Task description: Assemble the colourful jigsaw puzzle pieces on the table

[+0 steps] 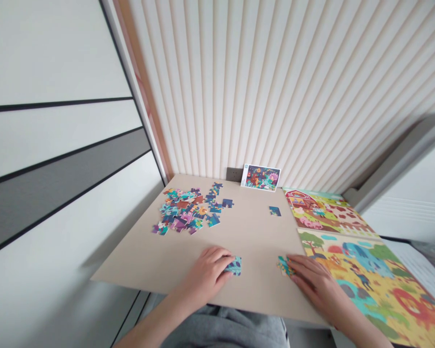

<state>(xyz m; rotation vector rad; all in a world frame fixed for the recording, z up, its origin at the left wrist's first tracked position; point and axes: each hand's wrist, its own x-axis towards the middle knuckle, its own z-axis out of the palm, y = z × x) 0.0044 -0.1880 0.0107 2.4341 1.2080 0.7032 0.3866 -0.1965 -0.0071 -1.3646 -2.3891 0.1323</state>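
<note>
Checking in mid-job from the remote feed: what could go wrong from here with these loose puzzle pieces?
The puzzle piece under the left hand lies near the front edge of the beige board, so a careless slide might push it off. The right hand overlaps the animal picture board, so the piece by its fingers could get knocked against that board's edge. The picture card stands propped at the back and might tip if reached past.
</note>
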